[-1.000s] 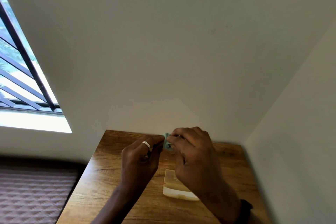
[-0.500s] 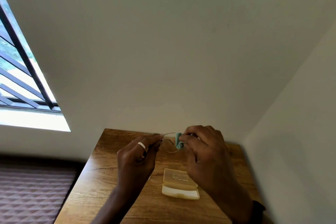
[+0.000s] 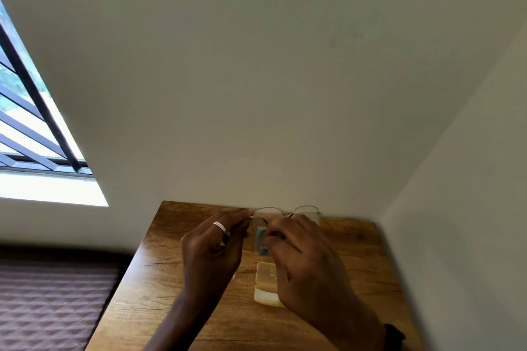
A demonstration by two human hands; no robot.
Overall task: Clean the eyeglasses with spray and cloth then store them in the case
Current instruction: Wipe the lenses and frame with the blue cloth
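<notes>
- Metal, thin and wiry, frames the eyeglasses [image 3: 285, 212], which are held in the air over the table's twelve o'clock edge, lenses side by side and close to level.
- Teal cloth [image 3: 261, 239] sits folded against the lens nearer the left hand, at about seven o'clock from the bridge.
- The right hand [image 3: 302, 253] comes in from five o'clock of the eyeglasses. Its fingers are curled and pinch the cloth onto that lens. The hand hides the lower part of the other lens.
- The left hand [image 3: 212, 251] comes in from eight o'clock. Thumb and forefinger are pressed together, pinching the outer end of the frame, and the other fingers are curled under.
- A silver ring [image 3: 219, 226] shows on one left finger, and a black wristband [image 3: 395, 333] on the right wrist.
- The pale yellow case [image 3: 266, 283] lies flat on the table at six o'clock from the eyeglasses. Its right part is hidden by the right hand. I cannot tell whether it is open.
- The wooden table [image 3: 159, 279] has a brown grain and its far edge meets a plain pale wall [image 3: 256, 80].
- A window [image 3: 28, 137] with dark bars is at ten o'clock of the view. A maroon quilted surface [image 3: 51, 302] lies at eight o'clock, beside the table.
</notes>
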